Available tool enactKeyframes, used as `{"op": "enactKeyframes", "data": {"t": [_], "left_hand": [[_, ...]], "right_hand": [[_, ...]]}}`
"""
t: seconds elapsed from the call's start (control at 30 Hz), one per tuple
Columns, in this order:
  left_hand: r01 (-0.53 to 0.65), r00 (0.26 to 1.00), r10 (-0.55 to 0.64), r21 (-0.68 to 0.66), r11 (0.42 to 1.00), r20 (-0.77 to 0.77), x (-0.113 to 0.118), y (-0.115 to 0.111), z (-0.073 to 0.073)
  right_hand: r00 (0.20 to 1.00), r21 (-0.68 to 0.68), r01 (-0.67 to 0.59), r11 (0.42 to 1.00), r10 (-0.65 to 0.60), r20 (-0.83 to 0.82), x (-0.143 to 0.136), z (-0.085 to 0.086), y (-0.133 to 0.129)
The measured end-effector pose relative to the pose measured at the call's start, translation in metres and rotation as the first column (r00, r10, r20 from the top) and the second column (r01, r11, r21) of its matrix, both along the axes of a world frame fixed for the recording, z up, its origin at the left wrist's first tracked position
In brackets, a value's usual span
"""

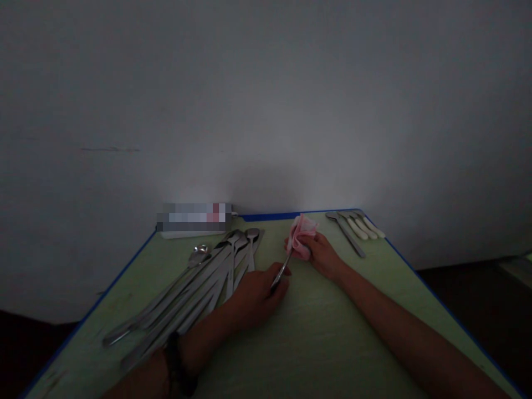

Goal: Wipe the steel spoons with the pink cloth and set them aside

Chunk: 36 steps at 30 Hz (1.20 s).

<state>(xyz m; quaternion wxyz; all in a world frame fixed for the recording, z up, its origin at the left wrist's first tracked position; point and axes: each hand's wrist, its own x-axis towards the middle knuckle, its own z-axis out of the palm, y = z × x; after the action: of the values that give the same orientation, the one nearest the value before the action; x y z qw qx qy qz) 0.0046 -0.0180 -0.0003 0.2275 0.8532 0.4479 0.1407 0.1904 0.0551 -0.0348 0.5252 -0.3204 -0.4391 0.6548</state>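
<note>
My left hand (260, 293), with a dark band on its wrist, is closed on the handle of a metal utensil (281, 273). The utensil slants up and to the right, and its far end is hidden in a pink and white cloth (302, 238). My right hand (322, 254) grips that cloth around the utensil's end. Left of my hands lies a loose pile of long metal spoons and other cutlery (208, 285), partly behind my left forearm.
At the back right lie a metal spoon (349, 237) and several utensils with cream handles (366, 227). A white, partly blurred-out box (193, 234) is at the back left. The green table has a blue edge (270, 216) against a wall (266, 111).
</note>
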Motion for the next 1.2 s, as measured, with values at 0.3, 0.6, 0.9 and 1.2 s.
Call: {"op": "enactKeyframes", "data": {"t": [0.3,0.6,0.9,1.2], "left_hand": [[0.015,1.0,-0.015,0.034,0.999,0.001,-0.0009,0.0001,-0.0028],[0.016,1.0,-0.017,-0.036,0.999,-0.008,0.0014,-0.0004,0.0006],[-0.051,0.959,0.09,-0.148,0.988,0.27,-0.0034,0.0048,0.0009],[-0.012,0.962,0.072,-0.223,0.975,0.263,-0.0015,0.005,0.0]], "right_hand": [[0.998,0.01,0.014,1.0,-0.015,0.066,-0.0009,0.0001,-0.0006],[0.956,0.129,-0.009,0.992,-0.029,0.291,-0.0012,0.0088,-0.0079],[0.948,0.148,0.045,0.988,-0.089,0.305,-0.0014,0.0064,-0.007],[0.986,-0.098,0.146,0.984,-0.153,-0.071,-0.0038,0.0092,-0.0015]]}}
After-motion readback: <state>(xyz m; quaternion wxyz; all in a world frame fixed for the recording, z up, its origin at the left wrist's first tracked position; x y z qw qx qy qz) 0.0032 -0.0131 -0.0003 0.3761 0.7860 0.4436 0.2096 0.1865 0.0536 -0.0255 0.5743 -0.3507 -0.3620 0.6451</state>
